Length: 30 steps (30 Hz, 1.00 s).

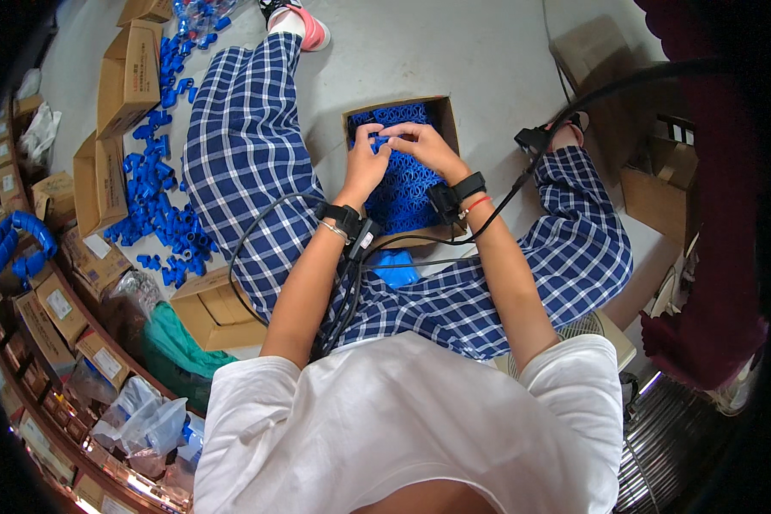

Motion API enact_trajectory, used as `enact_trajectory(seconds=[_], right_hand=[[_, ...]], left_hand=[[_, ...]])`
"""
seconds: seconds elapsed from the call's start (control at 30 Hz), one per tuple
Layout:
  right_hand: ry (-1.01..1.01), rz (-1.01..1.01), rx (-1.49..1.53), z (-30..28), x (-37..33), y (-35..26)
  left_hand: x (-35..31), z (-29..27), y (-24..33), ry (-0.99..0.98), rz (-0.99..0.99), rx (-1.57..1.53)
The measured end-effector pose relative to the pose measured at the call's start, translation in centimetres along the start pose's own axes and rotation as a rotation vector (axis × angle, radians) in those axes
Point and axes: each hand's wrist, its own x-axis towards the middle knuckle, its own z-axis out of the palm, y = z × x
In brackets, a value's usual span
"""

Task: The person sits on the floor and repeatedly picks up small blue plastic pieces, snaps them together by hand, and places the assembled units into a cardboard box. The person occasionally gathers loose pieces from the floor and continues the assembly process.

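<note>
Between my knees stands a cardboard box (451,128) holding rows of blue plastic pieces (403,184) with open, ring-like outlines. Over its far half my two hands meet, fingers bent and tips close together. My left hand (367,164) and my right hand (430,150) pinch a small blue plastic piece (383,142) between them. Fingers cover most of that piece, so its exact shape is hidden. Each wrist wears a black strapped device, with cables running from them across my lap.
Loose blue pipe fittings (150,184) lie heaped on the floor to the left, beside open cardboard boxes (128,77). A shelf of boxes and bags lines the left edge. Near my lap lies something blue (396,269). At right are a brown carton (660,201) and dark red cloth (702,283).
</note>
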Motion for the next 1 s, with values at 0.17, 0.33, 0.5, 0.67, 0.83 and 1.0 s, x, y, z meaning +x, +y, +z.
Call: enact_trajectory(seconds=[0.17, 0.33, 0.5, 0.67, 0.83, 1.0], right_hand=[[-0.050, 0.002, 0.064, -1.6, -0.5, 0.3], [-0.016, 0.060, 0.087, -2.5, -0.3, 0.9], [-0.032, 0.067, 0.128, -2.2, 0.0, 1.2], [-0.105, 0.078, 0.150, -2.3, 0.0, 0.5], [-0.088, -0.025, 0.206, -2.4, -0.4, 0.8], [-0.020, 0.062, 0.012, -3.2, -0.3, 2.8]], left_hand=[[0.3, 0.7, -0.7, -0.195, -0.006, -0.092], [0.2, 1.1, -0.1, -0.216, -0.004, -0.061], [-0.5, 1.2, 1.6, -0.220, -0.128, 0.023], [-0.5, 1.8, 1.6, -0.164, -0.151, -0.006], [0.5, 2.5, 0.9, -0.252, -0.332, -0.403], [0.1, 3.6, 0.4, -0.231, -0.130, 0.212]])
